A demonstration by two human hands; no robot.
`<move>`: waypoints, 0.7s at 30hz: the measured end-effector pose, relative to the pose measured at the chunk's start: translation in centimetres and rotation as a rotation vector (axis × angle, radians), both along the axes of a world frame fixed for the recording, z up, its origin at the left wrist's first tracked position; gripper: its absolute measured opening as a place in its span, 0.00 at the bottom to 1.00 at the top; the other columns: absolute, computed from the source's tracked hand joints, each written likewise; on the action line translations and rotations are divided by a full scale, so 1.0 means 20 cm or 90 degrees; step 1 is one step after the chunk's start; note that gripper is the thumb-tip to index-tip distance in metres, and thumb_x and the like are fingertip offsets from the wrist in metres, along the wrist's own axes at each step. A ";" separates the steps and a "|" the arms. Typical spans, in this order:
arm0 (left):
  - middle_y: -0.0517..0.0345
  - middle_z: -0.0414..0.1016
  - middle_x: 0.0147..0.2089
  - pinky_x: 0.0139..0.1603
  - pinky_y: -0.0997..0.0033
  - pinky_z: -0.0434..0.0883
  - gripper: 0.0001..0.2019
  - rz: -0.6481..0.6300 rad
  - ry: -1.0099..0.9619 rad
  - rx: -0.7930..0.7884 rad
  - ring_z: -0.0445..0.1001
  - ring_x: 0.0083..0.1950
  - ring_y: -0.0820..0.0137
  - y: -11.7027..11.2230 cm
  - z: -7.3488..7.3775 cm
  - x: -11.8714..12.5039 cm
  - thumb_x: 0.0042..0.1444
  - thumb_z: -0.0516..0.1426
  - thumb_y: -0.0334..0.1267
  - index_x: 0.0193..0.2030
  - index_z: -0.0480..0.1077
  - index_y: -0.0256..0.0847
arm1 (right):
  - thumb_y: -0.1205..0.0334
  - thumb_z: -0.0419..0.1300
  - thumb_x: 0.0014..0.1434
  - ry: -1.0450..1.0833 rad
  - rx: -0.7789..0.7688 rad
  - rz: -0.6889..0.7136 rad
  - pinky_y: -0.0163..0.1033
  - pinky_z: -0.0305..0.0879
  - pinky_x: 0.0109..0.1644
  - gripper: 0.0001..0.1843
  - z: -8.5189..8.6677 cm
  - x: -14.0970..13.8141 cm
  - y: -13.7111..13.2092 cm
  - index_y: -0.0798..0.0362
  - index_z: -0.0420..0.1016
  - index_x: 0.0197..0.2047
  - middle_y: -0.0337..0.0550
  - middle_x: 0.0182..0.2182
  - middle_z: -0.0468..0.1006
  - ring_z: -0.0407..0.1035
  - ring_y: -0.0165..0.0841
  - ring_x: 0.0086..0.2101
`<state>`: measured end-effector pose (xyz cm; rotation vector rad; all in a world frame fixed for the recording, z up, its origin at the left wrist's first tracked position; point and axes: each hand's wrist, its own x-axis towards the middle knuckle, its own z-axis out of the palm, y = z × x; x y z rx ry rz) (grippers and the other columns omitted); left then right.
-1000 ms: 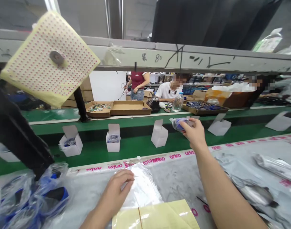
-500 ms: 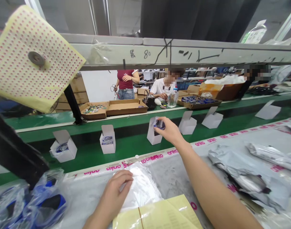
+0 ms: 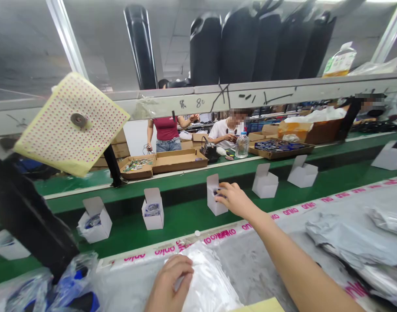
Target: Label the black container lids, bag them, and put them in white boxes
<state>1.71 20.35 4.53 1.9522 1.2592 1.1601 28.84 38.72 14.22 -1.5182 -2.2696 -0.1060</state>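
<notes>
My right hand reaches across to a small white box with its lid raised, on the green belt. Its fingers are at the box mouth, closed on a dark blue item in a clear bag, mostly hidden by the fingers and box wall. Nearer me, my left hand lies loosely curled at the left edge of a stack of clear plastic bags, thumb and fingers apart. A yellow sheet shows at the bottom edge.
Other open white boxes, including one with a bagged blue item, stand along the green belt. Bagged blue items lie lower left, near a black post. Silvery packets lie right. A shelf crosses above; two people are beyond.
My right hand has lowered the bagged blue item into the white box's mouth. My left hand stays by the plastic bags. The view has tilted up, showing more above the shelf.
</notes>
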 end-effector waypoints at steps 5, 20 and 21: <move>0.47 0.77 0.47 0.56 0.64 0.73 0.14 -0.011 0.001 0.047 0.76 0.51 0.61 0.03 -0.06 -0.01 0.69 0.52 0.46 0.40 0.76 0.42 | 0.62 0.63 0.60 -0.063 -0.044 -0.011 0.50 0.68 0.48 0.22 0.04 -0.03 -0.06 0.46 0.77 0.59 0.51 0.59 0.74 0.63 0.51 0.54; 0.46 0.79 0.46 0.55 0.66 0.75 0.22 0.015 -0.013 0.078 0.77 0.50 0.61 0.04 -0.08 -0.02 0.69 0.52 0.57 0.38 0.78 0.43 | 0.64 0.62 0.61 -0.028 -0.134 -0.073 0.42 0.67 0.41 0.21 0.00 -0.17 -0.18 0.50 0.75 0.58 0.52 0.55 0.74 0.77 0.47 0.45; 0.46 0.79 0.47 0.55 0.65 0.75 0.22 0.016 -0.015 0.069 0.77 0.50 0.61 0.04 -0.07 -0.02 0.68 0.52 0.57 0.38 0.78 0.44 | 0.63 0.61 0.62 -0.014 -0.130 -0.071 0.42 0.67 0.41 0.19 -0.01 -0.17 -0.17 0.50 0.75 0.57 0.51 0.55 0.74 0.77 0.46 0.45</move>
